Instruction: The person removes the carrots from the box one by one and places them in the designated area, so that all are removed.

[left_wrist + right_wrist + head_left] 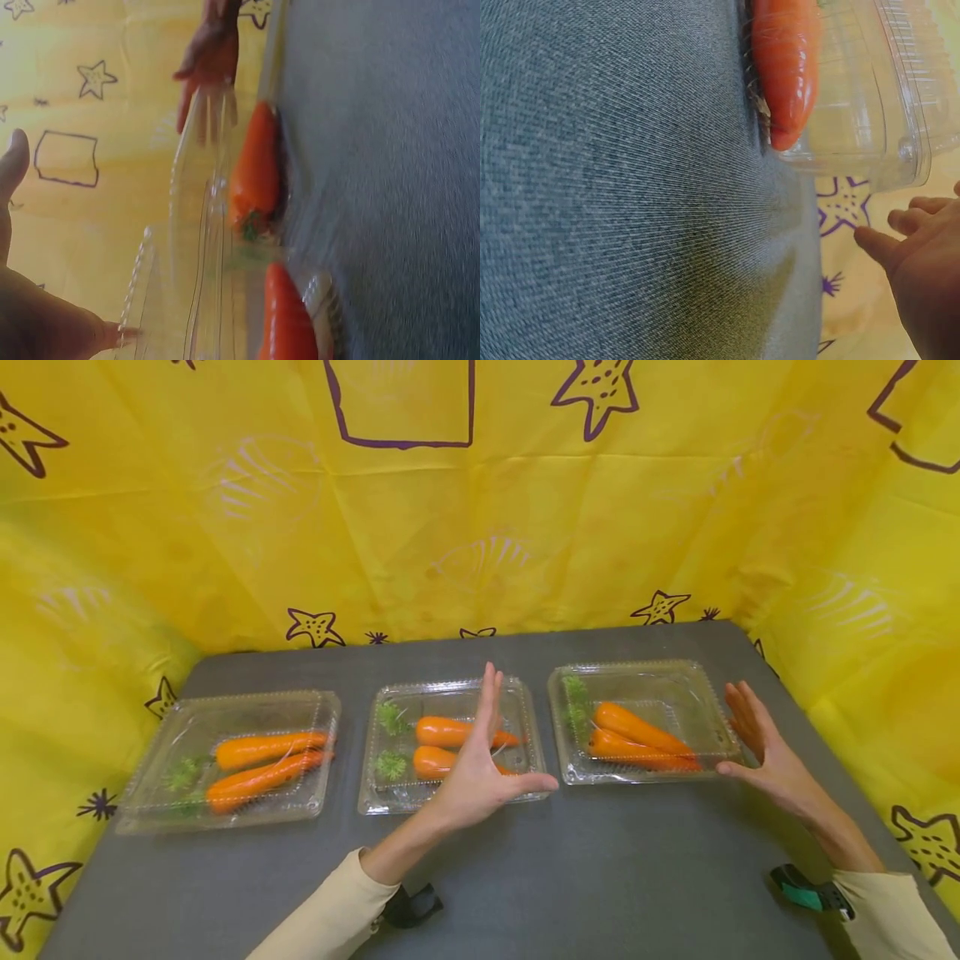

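from my station i saw both hands spread, gripping nothing: the left hand [478, 775] across the middle box [386, 804], the right hand [777, 770] just right of the right box [686, 697]. i judged a low left wrist might knock the middle box, or a hard squeeze buckle the clear walls. each box, the left box [296, 710] included, held two carrots [633, 725] with green tops [577, 700]

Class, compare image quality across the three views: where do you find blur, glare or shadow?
Head view: fairly clear, with pale glints along the rims of the clear plastic rectangular containers; left wrist view: soft and hazy, the glossy orange carrots blurred at their edges; right wrist view: a shadow darkens the lower grey textured tabletop, while white highlights shine on a carrot.
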Demonstrator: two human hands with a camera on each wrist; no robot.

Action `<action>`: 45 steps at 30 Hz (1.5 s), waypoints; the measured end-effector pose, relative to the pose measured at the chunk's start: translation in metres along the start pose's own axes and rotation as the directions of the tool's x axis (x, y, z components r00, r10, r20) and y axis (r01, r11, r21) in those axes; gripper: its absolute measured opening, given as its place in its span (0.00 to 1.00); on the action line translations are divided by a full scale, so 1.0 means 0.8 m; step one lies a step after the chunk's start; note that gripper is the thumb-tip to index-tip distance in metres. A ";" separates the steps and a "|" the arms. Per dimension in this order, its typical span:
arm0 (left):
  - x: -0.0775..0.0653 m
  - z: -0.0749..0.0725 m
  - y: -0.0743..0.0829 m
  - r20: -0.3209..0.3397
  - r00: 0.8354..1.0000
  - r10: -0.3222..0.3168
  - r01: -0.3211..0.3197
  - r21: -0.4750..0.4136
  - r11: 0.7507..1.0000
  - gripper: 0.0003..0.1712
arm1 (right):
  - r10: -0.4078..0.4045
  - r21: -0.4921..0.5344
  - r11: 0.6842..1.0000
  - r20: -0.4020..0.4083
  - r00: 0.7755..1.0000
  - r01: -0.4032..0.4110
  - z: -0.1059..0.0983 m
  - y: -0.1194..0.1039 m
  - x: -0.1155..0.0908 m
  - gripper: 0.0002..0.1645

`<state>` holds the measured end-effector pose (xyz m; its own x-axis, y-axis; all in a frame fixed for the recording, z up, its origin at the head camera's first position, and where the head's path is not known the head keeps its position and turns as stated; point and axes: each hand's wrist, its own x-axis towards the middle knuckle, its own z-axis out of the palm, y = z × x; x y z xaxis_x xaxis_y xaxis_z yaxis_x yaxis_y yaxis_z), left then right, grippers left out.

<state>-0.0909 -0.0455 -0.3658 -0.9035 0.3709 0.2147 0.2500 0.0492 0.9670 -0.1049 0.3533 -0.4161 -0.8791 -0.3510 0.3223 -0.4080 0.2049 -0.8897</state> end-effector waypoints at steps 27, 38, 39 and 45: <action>0.015 0.068 0.012 -0.012 0.999 -0.049 0.048 -0.085 0.995 0.78 | 0.013 0.039 0.999 0.013 1.000 -0.014 -0.003 0.002 -0.004 0.62; 0.016 0.096 0.005 -0.110 0.979 -0.172 0.172 -0.014 0.985 0.78 | -0.003 0.008 1.000 0.011 1.000 0.002 0.003 0.008 -0.006 0.63; 0.016 0.097 0.004 -0.114 0.975 -0.189 0.189 -0.016 0.982 0.78 | 0.000 -0.004 1.000 0.012 1.000 0.000 0.004 0.009 -0.007 0.63; 0.021 0.107 0.003 -0.136 0.957 -0.256 0.255 -0.023 0.967 0.76 | 0.001 -0.012 1.000 0.011 1.000 0.000 0.002 0.013 -0.006 0.64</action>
<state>-0.0758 0.0403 -0.3718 -0.9761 0.2162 -0.0231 0.0032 0.1205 0.9927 -0.1042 0.3559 -0.4273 -0.8766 -0.3610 0.3182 -0.4104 0.2156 -0.8860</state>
